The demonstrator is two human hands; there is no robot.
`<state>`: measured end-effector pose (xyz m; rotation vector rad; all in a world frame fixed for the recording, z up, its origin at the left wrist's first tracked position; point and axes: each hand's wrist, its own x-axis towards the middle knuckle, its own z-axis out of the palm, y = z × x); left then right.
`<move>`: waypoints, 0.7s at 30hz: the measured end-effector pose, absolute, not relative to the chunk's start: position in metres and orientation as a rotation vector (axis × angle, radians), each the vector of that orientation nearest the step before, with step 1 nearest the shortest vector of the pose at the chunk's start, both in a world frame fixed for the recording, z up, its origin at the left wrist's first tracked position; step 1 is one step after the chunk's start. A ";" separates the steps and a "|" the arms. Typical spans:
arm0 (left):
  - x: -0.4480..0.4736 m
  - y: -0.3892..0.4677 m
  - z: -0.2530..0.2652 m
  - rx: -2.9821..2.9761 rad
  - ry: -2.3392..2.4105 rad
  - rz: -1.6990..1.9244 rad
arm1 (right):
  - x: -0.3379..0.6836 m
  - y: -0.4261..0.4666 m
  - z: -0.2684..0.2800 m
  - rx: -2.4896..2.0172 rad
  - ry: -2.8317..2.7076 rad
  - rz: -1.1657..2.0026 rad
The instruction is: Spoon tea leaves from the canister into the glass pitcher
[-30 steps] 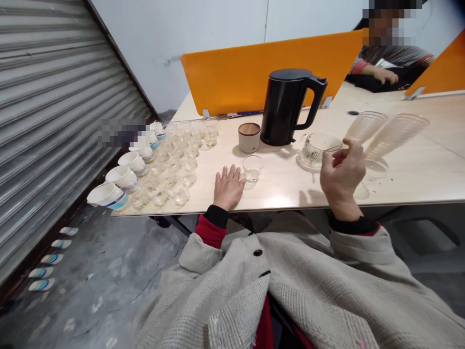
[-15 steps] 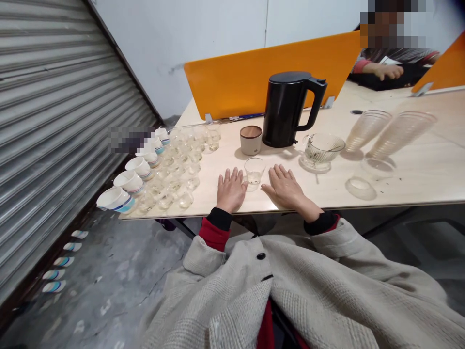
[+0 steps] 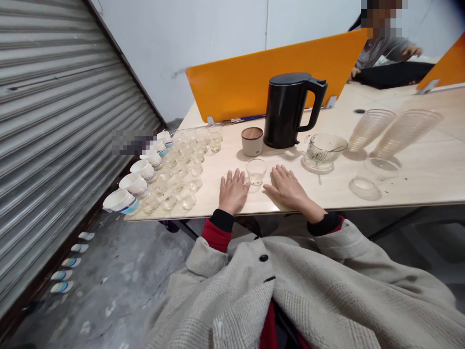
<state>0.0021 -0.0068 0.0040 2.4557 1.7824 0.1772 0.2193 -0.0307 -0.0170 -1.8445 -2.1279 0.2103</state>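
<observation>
Both my hands lie flat on the pale wooden table near its front edge. Between them stands a clear plastic cup with a little liquid in it. My left hand, fingers stretched out, is just left of this cup, its thumb beside the cup's base. On the cup's other side rests my right hand, palm down and holding nothing. Behind the cup is a light grey cup with a brown inside. A black electric kettle stands behind that, to the right.
Several small clear cups and white paper cups line the table's left end. A ribbed glass bowl and stacked plastic cups stand at right. An orange divider runs behind; a person sits beyond.
My hands and the cups stay as they were; the view has shifted slightly. The person across the table has moved, and one of their hands is now raised higher at the right.
</observation>
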 end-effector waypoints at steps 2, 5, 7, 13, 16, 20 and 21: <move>0.001 -0.011 0.004 2.465 1.795 0.217 | 0.219 -0.026 -0.019 -1.750 -2.054 0.273; -0.006 -0.024 0.001 2.458 1.849 0.324 | 0.213 -0.015 -0.023 -1.624 -1.882 0.349; -0.011 -0.033 -0.002 2.443 1.880 0.396 | 0.208 -0.009 -0.024 -1.545 -1.779 0.392; -0.020 -0.045 -0.009 2.434 1.804 0.515 | 0.190 0.007 -0.011 -1.399 -1.690 0.555; -0.020 -0.044 -0.009 2.433 1.761 0.583 | 0.172 0.026 0.004 -1.373 -1.696 0.553; -0.019 -0.045 -0.009 2.419 1.723 0.679 | 0.133 0.070 0.017 -1.407 -1.689 0.566; -0.019 -0.046 -0.009 2.419 1.713 0.702 | 0.122 0.083 0.018 -1.421 -1.690 0.584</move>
